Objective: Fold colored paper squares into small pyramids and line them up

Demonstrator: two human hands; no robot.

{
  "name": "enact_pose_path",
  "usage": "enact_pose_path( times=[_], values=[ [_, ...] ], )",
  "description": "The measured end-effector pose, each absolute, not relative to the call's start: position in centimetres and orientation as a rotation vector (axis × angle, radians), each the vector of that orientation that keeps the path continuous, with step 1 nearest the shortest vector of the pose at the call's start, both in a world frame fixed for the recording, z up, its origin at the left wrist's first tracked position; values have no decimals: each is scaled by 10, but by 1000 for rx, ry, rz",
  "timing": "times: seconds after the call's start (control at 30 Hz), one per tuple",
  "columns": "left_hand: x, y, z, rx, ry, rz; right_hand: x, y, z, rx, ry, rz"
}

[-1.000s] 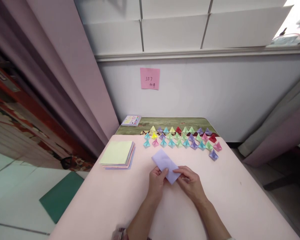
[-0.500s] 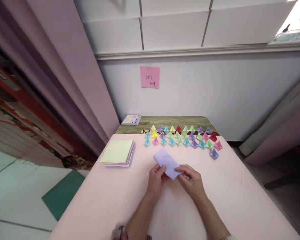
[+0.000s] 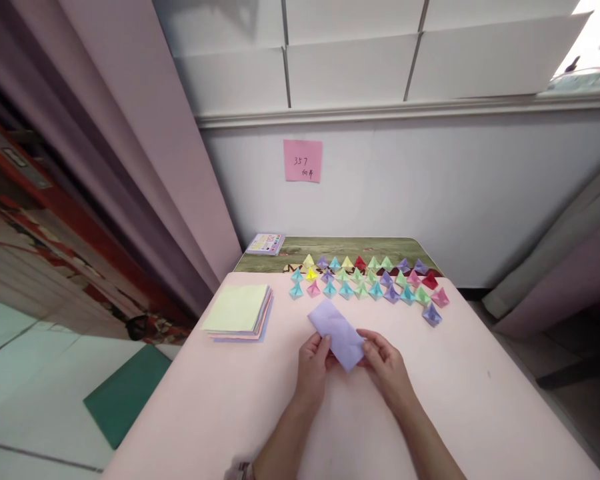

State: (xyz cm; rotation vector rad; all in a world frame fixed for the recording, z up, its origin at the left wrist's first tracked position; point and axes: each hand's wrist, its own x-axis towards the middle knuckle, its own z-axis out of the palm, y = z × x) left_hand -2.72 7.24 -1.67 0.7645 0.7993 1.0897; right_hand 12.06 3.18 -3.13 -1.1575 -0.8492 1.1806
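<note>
A folded lilac paper (image 3: 336, 331) lies as a long rectangle on the pale pink table (image 3: 220, 413), slanting away to the left. My left hand (image 3: 312, 366) pinches its near left edge, thumb on top. At the near right corner my right hand (image 3: 387, 367) presses on the paper with closed fingers.
Several small folded paper shapes (image 3: 367, 284) in many colours stand in rows at the table's far edge. A stack of coloured paper sheets (image 3: 239, 311) lies at the left. A paper packet (image 3: 265, 243) rests on the green mat behind. A pink note (image 3: 303, 161) hangs on the wall.
Both hands stay at the near end of the lilac paper and shift slightly along its edge. The view has tilted a little.
</note>
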Motion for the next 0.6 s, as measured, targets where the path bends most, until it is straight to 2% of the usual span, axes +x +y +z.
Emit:
enact_pose_path(
  times=[0.43,0.6],
  values=[
    [-31,75,-15,763,884,1134,123,30,-30,-1225,-909,1256],
    [-33,76,-15,714,871,1150,122,32,-32,-1142,-735,1276]
  ],
)
